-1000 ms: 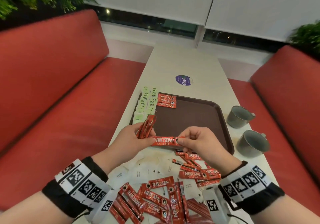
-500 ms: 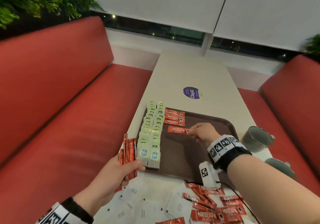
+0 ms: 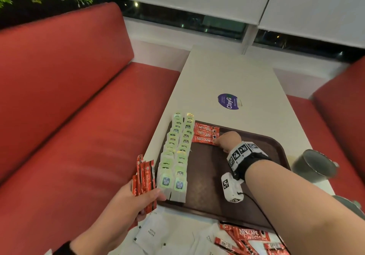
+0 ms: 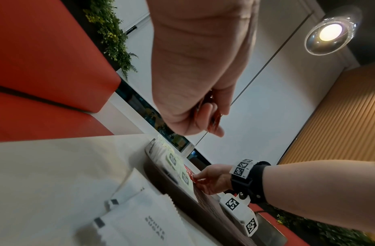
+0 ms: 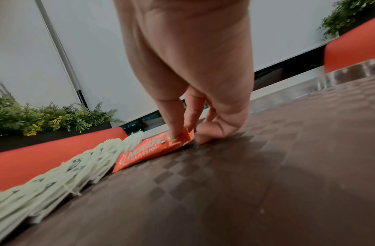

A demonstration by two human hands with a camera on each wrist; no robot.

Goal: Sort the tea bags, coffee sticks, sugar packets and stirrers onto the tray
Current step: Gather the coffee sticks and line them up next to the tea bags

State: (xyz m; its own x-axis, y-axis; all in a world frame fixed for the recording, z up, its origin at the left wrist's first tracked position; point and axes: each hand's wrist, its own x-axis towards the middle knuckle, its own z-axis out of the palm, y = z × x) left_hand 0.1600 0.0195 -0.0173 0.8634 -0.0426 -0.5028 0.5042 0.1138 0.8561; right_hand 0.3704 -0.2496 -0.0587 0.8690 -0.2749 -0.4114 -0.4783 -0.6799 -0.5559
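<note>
A brown tray (image 3: 205, 172) carries two rows of green tea bags (image 3: 175, 156) along its left side. Beside them at the far end lie three red coffee sticks (image 3: 205, 131). My right hand (image 3: 216, 141) pinches the right end of the nearest one (image 3: 202, 139), which lies flat on the tray. In the right wrist view the forefinger presses the top of that stick (image 5: 144, 153) and the thumb sits at its edge. My left hand (image 3: 146, 197) grips a bundle of coffee sticks (image 3: 145, 173) upright, just off the tray's near left corner.
White sugar packets (image 3: 154, 233) and loose coffee sticks (image 3: 248, 235) lie on the table in front of the tray. Two grey mugs (image 3: 314, 166) (image 3: 349, 205) stand to its right. A purple sticker (image 3: 228, 101) is beyond it. Red benches flank the table.
My right hand carried one coffee stick from in front of me to the tray's far left and laid it beside two others. My left hand moved its bundle to the tray's left side.
</note>
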